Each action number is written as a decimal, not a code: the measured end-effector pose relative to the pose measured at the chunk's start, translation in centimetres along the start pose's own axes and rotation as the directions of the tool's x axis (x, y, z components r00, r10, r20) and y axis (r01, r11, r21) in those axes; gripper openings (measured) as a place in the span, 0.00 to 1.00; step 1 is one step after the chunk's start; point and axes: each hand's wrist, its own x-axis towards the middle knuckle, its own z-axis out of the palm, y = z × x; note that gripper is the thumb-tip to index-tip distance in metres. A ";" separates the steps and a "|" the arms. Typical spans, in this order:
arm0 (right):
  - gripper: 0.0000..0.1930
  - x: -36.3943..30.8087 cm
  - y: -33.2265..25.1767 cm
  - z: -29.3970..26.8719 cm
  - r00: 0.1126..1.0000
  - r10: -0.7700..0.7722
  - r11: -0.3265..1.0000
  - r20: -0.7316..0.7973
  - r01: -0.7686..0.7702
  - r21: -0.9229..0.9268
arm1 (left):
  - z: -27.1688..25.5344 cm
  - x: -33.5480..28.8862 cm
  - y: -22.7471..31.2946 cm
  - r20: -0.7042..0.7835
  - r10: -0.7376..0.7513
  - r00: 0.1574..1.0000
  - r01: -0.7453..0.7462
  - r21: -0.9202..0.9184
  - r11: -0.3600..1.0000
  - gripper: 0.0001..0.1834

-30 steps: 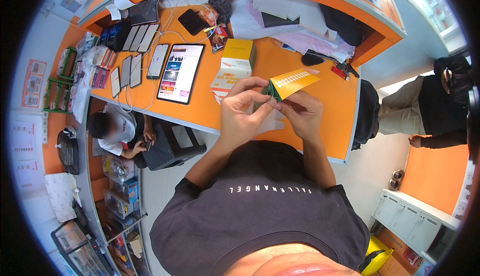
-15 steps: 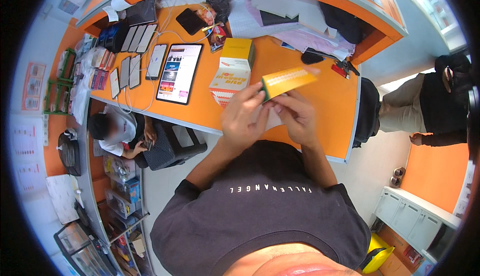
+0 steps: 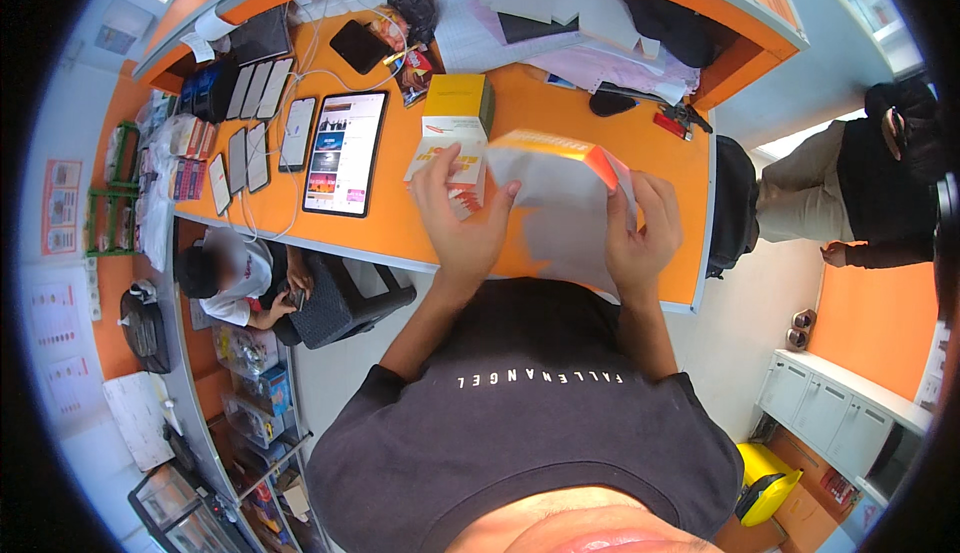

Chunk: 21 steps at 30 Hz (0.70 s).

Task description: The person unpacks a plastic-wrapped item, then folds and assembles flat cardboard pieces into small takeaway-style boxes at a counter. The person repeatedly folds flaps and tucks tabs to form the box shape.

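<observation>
My right hand [image 3: 642, 236] pinches the right side of an unfolded card sheet [image 3: 560, 193]. The sheet is yellow and orange-red along its far edge, grey-white on the face toward me, and smeared by motion. Apart from it, my left hand [image 3: 462, 215] is open, thumb and fingers spread, in front of a carton with a white front and yellow top [image 3: 458, 96]. My left fingers cover part of the carton's lower front; whether they touch it I cannot tell.
Left of the carton lie a tablet [image 3: 345, 153] with a lit screen and several phones [image 3: 258, 156] with white cables. Snack packets [image 3: 411, 78], papers [image 3: 480, 33] and a red-black item [image 3: 675, 125] lie farther back. One person [image 3: 240, 273] sits at left; another [image 3: 850, 193] stands at right.
The folded yellow card has opened out into a wide sheet. My left hand has let go of it and moved left; my right hand has shifted right, still holding it.
</observation>
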 end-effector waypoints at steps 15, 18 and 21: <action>0.14 0.0 -0.9 0.3 0.977 -0.071 0.994 0.203 0.052 0.094 | 1.1 0.9 2.6 0.290 -0.038 0.956 0.062 -0.074 0.995 0.18; 0.12 0.1 -1.2 0.3 0.978 -0.043 0.991 0.202 0.016 0.133 | 0.4 1.3 2.0 0.283 0.077 0.956 -0.091 0.038 0.995 0.13; 0.10 0.2 -1.6 -0.1 0.964 0.067 0.973 0.258 -0.120 0.195 | -0.2 1.5 1.6 0.329 0.130 0.935 -0.168 0.088 0.982 0.13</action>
